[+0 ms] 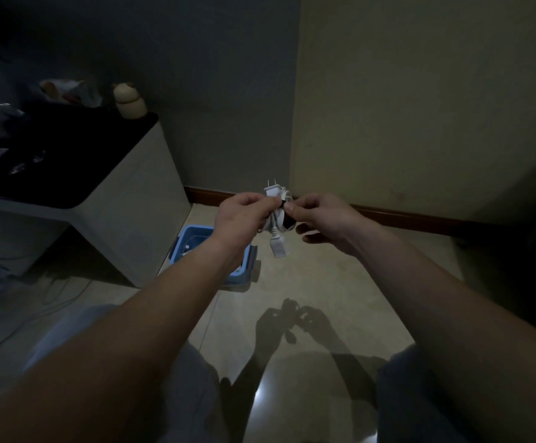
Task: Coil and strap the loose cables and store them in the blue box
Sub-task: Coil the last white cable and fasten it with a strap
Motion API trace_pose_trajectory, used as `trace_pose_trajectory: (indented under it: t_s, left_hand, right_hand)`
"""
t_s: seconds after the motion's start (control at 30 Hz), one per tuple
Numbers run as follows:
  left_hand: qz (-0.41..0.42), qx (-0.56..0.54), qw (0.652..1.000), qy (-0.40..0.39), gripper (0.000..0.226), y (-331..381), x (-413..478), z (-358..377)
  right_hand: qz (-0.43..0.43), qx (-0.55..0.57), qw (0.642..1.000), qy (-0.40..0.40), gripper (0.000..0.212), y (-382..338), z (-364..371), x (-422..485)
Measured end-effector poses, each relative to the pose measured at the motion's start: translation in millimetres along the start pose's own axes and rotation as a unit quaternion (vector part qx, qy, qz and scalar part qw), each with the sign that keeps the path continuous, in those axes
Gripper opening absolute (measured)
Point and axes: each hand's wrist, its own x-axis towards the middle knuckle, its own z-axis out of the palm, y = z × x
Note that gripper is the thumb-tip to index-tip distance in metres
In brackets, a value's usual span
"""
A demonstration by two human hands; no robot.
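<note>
Cable: the white cable (275, 219) is bunched into a small coil, held up in the air between my two hands.
Plug: its two-pin plug (272, 190) sticks up above my fingers, pins upward.
Connector: the other end, a white connector (278, 248), hangs straight down below the coil.
Strap: a black strap (289, 221) sits across the coil on the side of my right hand; I cannot tell whether it goes all the way round.
Left hand: my left hand (241, 215) has its fingers curled round the coil and grips it from the left.
Right hand: my right hand (322, 215) pinches the black strap between thumb and forefinger, right against the coil; the other fingers are loosely bent underneath.
Blue box: the blue box (193, 232) stands open on the floor, below and beyond my left wrist, which hides part of it. Something pale lies inside, too dim to make out.
Floor: the pale tiled floor (340, 282) shows the shadow of both hands, nearer to me than the hands.
Loose wire: a thin wire (59, 294) trails on the floor well to the left of my left hand.
Surface: a white-sided, dark-topped surface (126, 199) stands left of the box, with dim clutter and a cream figure (129, 102) on top.
</note>
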Motion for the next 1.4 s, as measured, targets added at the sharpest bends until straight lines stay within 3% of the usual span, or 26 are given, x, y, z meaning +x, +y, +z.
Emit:
trace_pose_trajectory:
  t_s: [0.2, 0.4, 0.7, 0.97, 1.4]
  left_hand:
    - [-0.016, -0.002, 1.0, -0.019, 0.012, -2, 5, -4]
    - [0.004, 0.029, 0.999, -0.012, 0.014, -6, 10, -8]
    - [0.063, 0.115, 0.991, 0.018, 0.016, -12, 13, -5]
    - [0.085, 0.158, 0.983, 0.045, 0.017, -13, 12, -3]
    - [0.085, 0.162, 0.983, 0.015, 0.019, -6, 4, -6]
  right_hand:
    - [-0.024, -0.076, 0.996, -0.041, 0.02, -4, -12, -4]
    - [0.035, 0.015, 0.996, -0.078, 0.032, -2, -18, 0]
    - [0.099, 0.123, 0.985, -0.068, 0.011, -1, -15, 0]
    - [0.123, 0.184, 0.971, -0.094, 0.017, -6, -18, -3]
    - [0.041, 0.209, 0.973, -0.089, 0.021, -3, 0, -3]
